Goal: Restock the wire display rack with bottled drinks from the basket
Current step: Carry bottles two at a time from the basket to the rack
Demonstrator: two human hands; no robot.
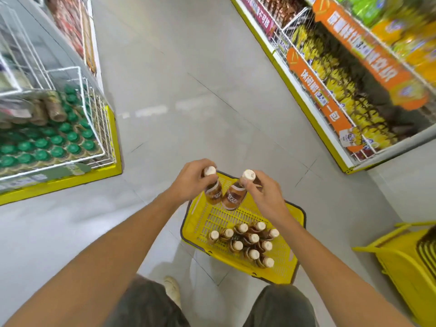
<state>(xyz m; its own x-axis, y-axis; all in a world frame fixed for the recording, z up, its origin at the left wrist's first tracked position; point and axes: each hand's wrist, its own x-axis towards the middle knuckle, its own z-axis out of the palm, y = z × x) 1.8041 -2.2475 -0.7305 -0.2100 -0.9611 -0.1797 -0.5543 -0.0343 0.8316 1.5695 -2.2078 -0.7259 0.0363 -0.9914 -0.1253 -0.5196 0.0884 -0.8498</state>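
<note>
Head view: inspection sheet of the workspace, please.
Surface: grey tiled floor; yellow basket stands on it.
Job's things: white-capped brown bottles upright in the basket; wire rack at left holds green-capped bottles.
Clutter: yellow bin at right.
Hands: left hand grips left bottle; right hand grips right bottle; both above the basket.
Cables: nothing seen.
Surroundings: snack shelf at right.

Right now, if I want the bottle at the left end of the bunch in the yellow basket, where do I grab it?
Take the leftmost bottle by its neck, just under the cream cap, coming straight down from above. It stands upright in the basket with its cap facing up, and neighbours crowd its right side, so the body is probably harder to reach.
</note>
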